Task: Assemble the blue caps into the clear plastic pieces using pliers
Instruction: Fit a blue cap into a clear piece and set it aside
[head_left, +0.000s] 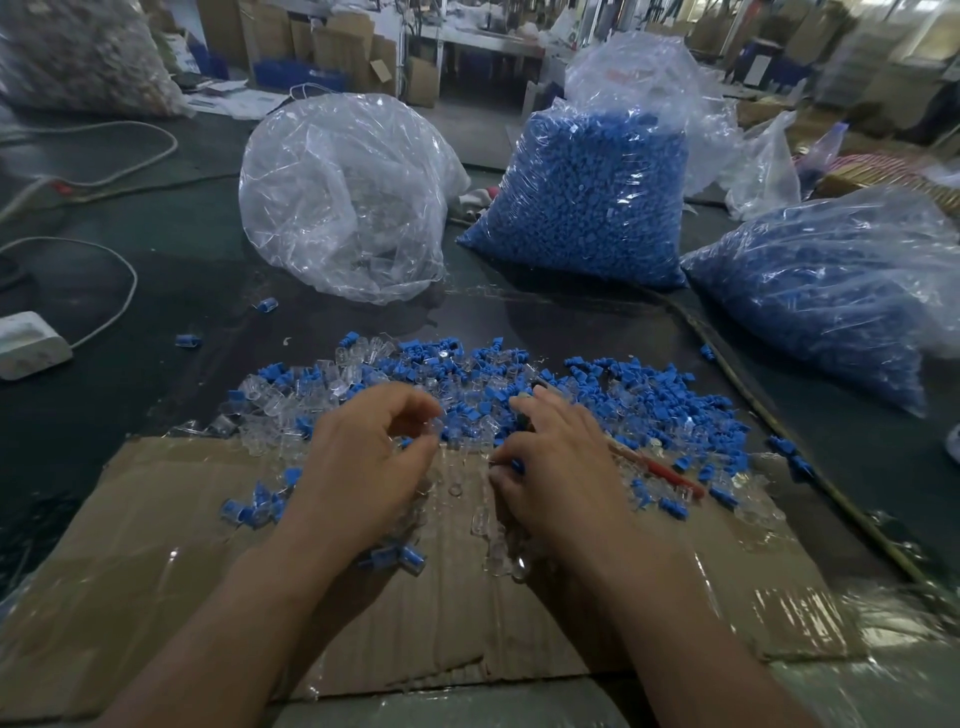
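Observation:
A loose heap of blue caps (639, 384) and clear plastic pieces (332, 384) lies on the dark table past a cardboard sheet (171, 545). My left hand (363, 462) hovers over the heap's near edge, its curled fingers and thumb pinching a clear plastic piece (435, 427). My right hand (558, 462) lies over the red-handled pliers (670, 475) and grips them; the dark tip pokes out past the fingers. A blue cap (517, 464) sits at the right thumb. Several assembled blue-and-clear pieces (249, 506) rest on the cardboard at the left.
Behind the heap stand a nearly empty clear bag (343, 197) and two full bags of blue caps (587, 192), (831, 291). A white power strip (28, 345) with its cable lies at the left. A brown cord (753, 400) runs down the right side.

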